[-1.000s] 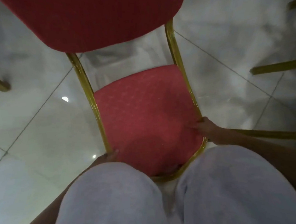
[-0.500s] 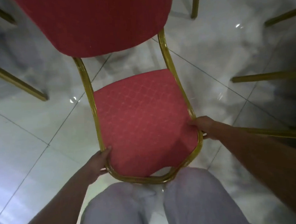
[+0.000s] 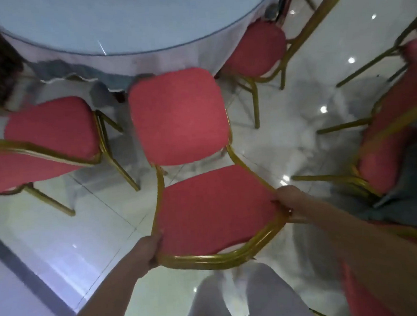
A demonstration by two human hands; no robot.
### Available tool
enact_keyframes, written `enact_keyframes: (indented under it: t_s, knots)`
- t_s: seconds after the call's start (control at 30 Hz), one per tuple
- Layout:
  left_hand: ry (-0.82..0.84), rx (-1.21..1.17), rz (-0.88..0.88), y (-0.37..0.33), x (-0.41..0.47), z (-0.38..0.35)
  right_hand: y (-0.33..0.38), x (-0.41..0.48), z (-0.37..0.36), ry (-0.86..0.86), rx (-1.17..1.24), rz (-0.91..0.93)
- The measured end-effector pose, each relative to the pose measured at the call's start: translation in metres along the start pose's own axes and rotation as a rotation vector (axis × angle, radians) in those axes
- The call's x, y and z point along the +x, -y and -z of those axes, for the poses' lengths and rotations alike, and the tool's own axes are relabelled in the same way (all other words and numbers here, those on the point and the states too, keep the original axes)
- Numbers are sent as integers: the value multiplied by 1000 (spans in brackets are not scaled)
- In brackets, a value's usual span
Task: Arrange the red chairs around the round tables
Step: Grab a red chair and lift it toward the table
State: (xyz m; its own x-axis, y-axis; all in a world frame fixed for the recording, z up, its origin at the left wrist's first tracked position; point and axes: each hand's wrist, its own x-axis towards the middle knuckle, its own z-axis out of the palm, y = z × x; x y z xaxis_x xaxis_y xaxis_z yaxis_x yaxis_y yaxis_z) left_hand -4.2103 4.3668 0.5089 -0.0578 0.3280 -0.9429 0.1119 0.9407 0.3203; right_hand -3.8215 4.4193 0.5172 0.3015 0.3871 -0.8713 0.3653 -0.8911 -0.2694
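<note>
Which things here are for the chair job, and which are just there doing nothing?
For the job: held red chair, gripped by left hand and right hand; round table; red chair to its left; red chair to its right; red chairs at far right.
Just there: shiny tiled floor; grey trousers.

Both arms reach forward and down, forearms bare, left entering from the lower left, right from the lower right. Left hand [image 3: 148, 252] sits low, fingers curled round the lower left of the backrest frame of the red chair [image 3: 213, 211]. Right hand [image 3: 291, 207] is higher and farther out, gripping the opposite side of that frame; a small glint on one finger, possibly a ring, too blurred to confirm. Legs in pale grey trousers [image 3: 257, 300] show between the forearms.
</note>
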Motion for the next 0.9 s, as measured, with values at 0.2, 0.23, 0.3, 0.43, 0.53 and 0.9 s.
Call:
enact_keyframes:
  t_s: [0.2,0.23,0.3,0.43,0.53,0.9]
  knots:
    - [7,-224,-73,-83,-57,26,87,-65,45,31,449,162]
    - [-9,-305,-128,-97,-63,29,104,-72,50,51,529,209]
    - [-56,-413,-280,-122,-72,33,133,-86,56,89,605,330]
    - [-110,-396,-400,-148,-91,31,165,-117,50,131,470,532]
    - [-153,-295,-433,-151,-99,24,178,-127,45,70,220,741]
    - [-280,-317,-391,-94,-140,64,275,-163,-35,190,-274,1216]
